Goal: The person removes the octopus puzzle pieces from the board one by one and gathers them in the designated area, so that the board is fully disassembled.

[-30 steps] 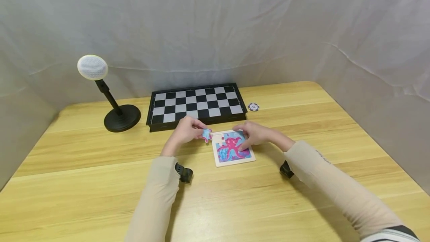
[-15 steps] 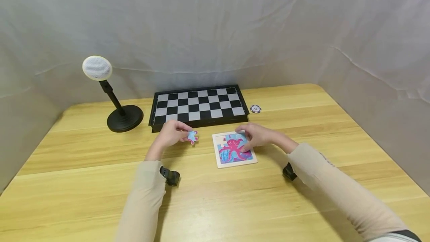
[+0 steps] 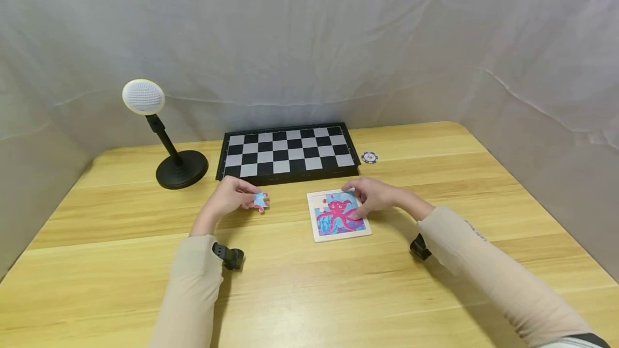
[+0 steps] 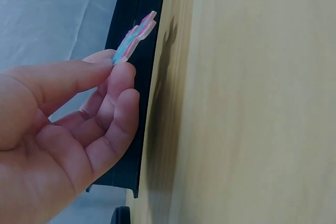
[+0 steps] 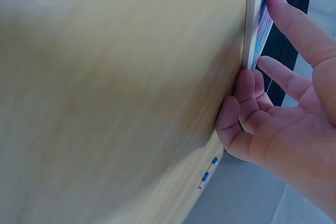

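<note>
My left hand point(image 3: 226, 201) pinches a jigsaw puzzle piece point(image 3: 261, 201), pale blue with pink edges, between thumb and fingers. In the left wrist view the puzzle piece point(image 4: 134, 39) is held tilted above the table, its shadow below. A square jigsaw puzzle point(image 3: 338, 218) with a pale frame shows a pink octopus on blue. Bare pale backing shows at its upper left corner. My right hand point(image 3: 374, 196) grips its right side. The right wrist view shows the thumb point(image 5: 296, 27) on the picture and curled fingers against the frame's edge.
A black-framed checkered board point(image 3: 290, 152) lies behind the hands. To its right is a poker chip point(image 3: 369, 157) on the wooden table point(image 3: 309, 289). A round-headed stand point(image 3: 180, 169) rises at the back left. Pale cloth point(image 3: 290, 42) hangs behind the table.
My left hand has carried the puzzle piece leftward, away from the puzzle's upper left corner. My right hand stays at the puzzle's right side. The head view has shifted slightly.
</note>
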Motion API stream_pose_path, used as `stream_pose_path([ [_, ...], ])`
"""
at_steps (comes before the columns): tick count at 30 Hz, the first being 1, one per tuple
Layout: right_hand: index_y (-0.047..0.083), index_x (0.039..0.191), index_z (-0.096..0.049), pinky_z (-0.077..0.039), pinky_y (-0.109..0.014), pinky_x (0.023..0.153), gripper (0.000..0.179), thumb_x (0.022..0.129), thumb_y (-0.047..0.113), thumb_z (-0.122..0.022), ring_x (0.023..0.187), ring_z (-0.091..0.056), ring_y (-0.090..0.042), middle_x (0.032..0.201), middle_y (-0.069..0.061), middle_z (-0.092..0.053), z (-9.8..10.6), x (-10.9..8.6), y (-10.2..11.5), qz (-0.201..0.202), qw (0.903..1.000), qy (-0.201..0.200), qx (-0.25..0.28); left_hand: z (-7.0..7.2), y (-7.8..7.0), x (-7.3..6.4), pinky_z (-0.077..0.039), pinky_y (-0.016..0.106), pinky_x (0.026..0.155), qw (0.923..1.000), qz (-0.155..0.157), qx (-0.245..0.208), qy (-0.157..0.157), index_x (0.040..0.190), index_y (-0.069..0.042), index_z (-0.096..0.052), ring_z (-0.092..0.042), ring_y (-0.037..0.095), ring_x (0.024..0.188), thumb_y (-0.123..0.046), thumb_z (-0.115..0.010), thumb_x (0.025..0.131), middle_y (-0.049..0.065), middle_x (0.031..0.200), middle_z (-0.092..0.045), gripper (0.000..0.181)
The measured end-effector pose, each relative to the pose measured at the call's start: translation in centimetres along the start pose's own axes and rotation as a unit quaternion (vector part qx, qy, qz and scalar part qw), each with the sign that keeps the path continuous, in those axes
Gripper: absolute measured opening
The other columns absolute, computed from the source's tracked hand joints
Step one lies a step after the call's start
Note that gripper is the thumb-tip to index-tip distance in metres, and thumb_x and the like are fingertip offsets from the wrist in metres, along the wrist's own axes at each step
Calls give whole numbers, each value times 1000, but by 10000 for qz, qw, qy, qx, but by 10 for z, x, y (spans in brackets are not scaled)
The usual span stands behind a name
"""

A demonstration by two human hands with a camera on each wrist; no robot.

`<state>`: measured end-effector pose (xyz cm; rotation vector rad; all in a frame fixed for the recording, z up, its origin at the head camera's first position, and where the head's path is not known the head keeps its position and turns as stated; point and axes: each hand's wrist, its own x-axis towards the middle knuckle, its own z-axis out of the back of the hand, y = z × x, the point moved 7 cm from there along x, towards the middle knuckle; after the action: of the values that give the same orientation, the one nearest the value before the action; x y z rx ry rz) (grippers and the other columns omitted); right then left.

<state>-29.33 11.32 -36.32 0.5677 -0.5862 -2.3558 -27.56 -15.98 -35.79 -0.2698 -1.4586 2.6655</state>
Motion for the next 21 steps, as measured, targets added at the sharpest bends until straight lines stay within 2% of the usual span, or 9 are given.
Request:
stream_pose_path([
  [6,-2,124,-46,-38,-28,66,63,71,18,-75,75,-44,-20,85,-6,-49,0,0,-1,19,10000,-15,-8,1,5,-2,-47,24,56,9999,64,-17,151,95,14,-62,-54,13,57,7,-57,82,18,83,-64,16],
  [10,-2,124,-46,-40,-28,66,64,71,19,-75,75,-45,-19,86,-7,-50,0,-1,-1,23,10000,-21,23,0,10,0,-49,24,56,9994,264,-1,243,95,13,-63,-55,13,57,8,-55,82,18,81,-64,15],
  [14,-4,124,-46,-41,-28,66,65,70,17,-76,74,-46,-19,85,-7,-50,0,-2,-2,61,9999,-20,87,0,12,0,-48,24,56,9988,423,56,228,95,12,-63,-55,13,57,8,-55,82,18,82,-64,16],
  [21,-5,124,-45,-42,-28,67,66,69,13,-76,75,-47,-18,86,-7,-50,2,-4,-2,146,9999,-41,84,3,11,0,-50,26,60,9986,493,90,180,97,12,-62,-57,15,61,7,-56,82,19,86,-64,17],
])
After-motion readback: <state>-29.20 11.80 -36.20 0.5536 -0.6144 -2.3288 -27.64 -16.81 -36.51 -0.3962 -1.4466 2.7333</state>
